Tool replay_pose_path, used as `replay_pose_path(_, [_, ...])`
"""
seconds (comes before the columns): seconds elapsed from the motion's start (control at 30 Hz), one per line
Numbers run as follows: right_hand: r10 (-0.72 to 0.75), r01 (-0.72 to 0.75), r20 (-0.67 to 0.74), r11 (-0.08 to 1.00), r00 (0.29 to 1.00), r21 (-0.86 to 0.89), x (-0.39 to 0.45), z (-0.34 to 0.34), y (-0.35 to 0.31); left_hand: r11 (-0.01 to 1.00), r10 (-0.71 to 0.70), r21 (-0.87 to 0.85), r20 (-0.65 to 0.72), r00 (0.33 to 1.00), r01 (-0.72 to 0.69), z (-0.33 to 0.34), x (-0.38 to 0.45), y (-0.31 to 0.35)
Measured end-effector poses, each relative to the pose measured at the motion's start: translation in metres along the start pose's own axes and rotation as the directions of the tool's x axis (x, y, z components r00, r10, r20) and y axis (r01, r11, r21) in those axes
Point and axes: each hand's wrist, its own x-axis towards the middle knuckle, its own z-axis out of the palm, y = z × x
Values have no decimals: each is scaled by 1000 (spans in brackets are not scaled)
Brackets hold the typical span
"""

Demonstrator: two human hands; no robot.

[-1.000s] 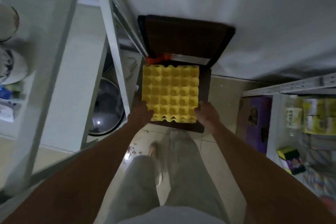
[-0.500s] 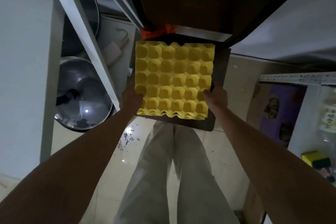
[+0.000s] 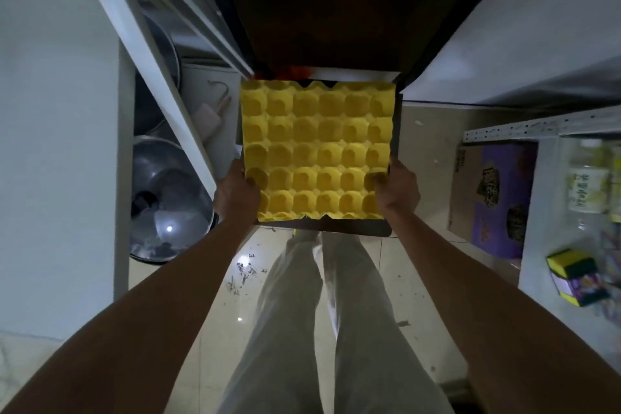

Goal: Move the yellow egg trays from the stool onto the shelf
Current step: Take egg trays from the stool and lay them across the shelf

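A yellow egg tray [image 3: 317,148] lies flat over the dark brown stool [image 3: 356,230], whose seat edge shows just below and to the right of it. My left hand [image 3: 235,193] grips the tray's near left corner, thumb on top. My right hand [image 3: 398,190] grips the near right corner, thumb pressed into a cup. Whether more trays lie stacked beneath the top one is hidden. The white metal shelf [image 3: 148,54] stands to the left of the stool.
A dark wooden back panel [image 3: 346,17] rises behind the stool. Steel bowls [image 3: 168,198] sit low in the left shelf. A second shelf [image 3: 537,126] on the right holds bottles and a sponge pack [image 3: 571,270]; a purple box [image 3: 494,195] stands by it. My legs [image 3: 322,312] stand on a tiled floor.
My view has closed in and tilted down over the stool. Both hands have slid up from the tray's near edge onto its corners, thumbs now on top.
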Motion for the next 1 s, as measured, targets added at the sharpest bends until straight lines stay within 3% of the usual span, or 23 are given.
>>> replay_pose_path(0.1, [21, -25, 35, 992, 999, 123, -26, -30, 18, 999, 47, -27, 67, 997, -45, -22, -11, 15])
replay_pose_path(0.2, [107, -103, -3, 963, 994, 248, -66, -64, 46, 976, 218, -20, 196, 956, -218, -39, -29, 42])
replay_pose_path(0.4, [332, -197, -131, 786, 934, 586, -173, -128, 118, 829, 552, -66, 260, 793, -556, -46, -108, 118])
replay_pose_path(0.53, [528, -261, -147, 620, 837, 740, -263, -160, 165, 720, 686, -130, 281, 671, -681, -40, -189, 155])
replay_pose_path(0.8, [759, -271, -228, 470, 610, 840, -449, -191, 255, 398, 860, -108, 389, 330, -911, -30, -387, 179])
replay_pose_path(0.9, [780, -270, -232, 454, 581, 849, -505, -185, 287, 331, 887, -93, 369, 277, -939, -33, -442, 161])
replay_pose_path(1.0, [762, -322, -191, 468, 619, 823, -535, -180, 300, 328, 889, -55, 355, 289, -943, -40, -467, 138])
